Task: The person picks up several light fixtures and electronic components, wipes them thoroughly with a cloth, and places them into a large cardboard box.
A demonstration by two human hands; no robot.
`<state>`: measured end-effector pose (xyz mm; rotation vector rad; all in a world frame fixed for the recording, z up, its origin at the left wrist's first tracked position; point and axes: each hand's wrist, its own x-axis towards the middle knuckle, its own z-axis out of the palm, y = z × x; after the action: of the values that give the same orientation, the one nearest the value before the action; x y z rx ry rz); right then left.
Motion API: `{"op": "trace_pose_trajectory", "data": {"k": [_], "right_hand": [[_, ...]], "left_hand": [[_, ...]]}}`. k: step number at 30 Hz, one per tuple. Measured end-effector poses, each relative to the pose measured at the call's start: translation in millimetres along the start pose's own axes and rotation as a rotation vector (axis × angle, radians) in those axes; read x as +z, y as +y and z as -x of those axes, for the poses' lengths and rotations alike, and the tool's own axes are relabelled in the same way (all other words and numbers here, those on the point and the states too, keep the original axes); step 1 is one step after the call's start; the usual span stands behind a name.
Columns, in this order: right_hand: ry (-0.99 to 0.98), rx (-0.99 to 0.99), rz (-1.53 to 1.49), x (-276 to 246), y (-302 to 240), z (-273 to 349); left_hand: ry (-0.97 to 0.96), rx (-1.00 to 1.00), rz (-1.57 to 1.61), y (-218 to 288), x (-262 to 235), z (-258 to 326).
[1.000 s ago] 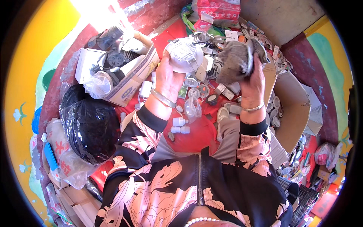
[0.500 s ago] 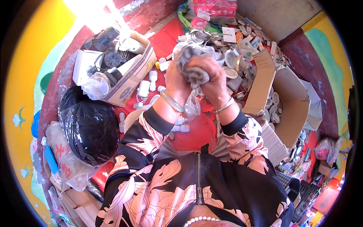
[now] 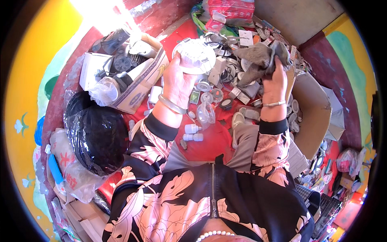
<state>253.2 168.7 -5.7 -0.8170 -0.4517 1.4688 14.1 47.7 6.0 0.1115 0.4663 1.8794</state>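
Note:
In my left hand (image 3: 177, 82) is a round white downlight (image 3: 196, 56), gripped at its left rim and held up with its housing side showing. My right hand (image 3: 276, 82), well apart from it, is closed round a crumpled grey cloth (image 3: 262, 58) whose corners hang out to the left. Under and between the hands lies a heap of lamp parts, with a dark-centred round fitting (image 3: 226, 104) and a small clear plastic bag (image 3: 206, 115). White cylindrical lamp bodies (image 3: 192, 137) rest on the red sheet (image 3: 201, 150) closer to me.
At the left stands a carton (image 3: 139, 90) of mixed electrical parts, beside a black plastic bag (image 3: 96, 133). An open cardboard box (image 3: 312, 109) with round white fittings is on the right. Small boxes (image 3: 246, 38) pile up at the back, near a red package (image 3: 231, 10).
My hands were together round the cloth; now they are apart. The right hand has moved right with the cloth, and the white downlight is uncovered in my left hand.

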Motion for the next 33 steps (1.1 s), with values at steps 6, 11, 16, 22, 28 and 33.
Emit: {"op": "trace_pose_trajectory", "data": {"k": [6, 11, 16, 22, 28, 33], "right_hand": [[0.081, 0.140, 0.068, 2, -6, 13], [-0.041, 0.157, 0.005, -12, -8, -1], [-0.124, 0.025, 0.115, 5, -13, 27], [-0.318, -0.160, 0.160, 43, 14, 79], [-0.634, -0.611, 0.799, 55, 74, 101], [-0.811, -0.682, 1.005, 57, 76, 110]], "left_hand": [[-0.016, -0.048, 0.088, 1, -17, -10], [0.058, -0.050, 0.021, -1, -14, -9], [0.093, 0.067, -0.057, -12, -27, -18], [0.154, 0.107, -0.111, -25, -7, -2], [0.026, -0.057, -0.043, -37, -11, 5], [0.032, -0.075, -0.132, -25, -4, 15]]}}
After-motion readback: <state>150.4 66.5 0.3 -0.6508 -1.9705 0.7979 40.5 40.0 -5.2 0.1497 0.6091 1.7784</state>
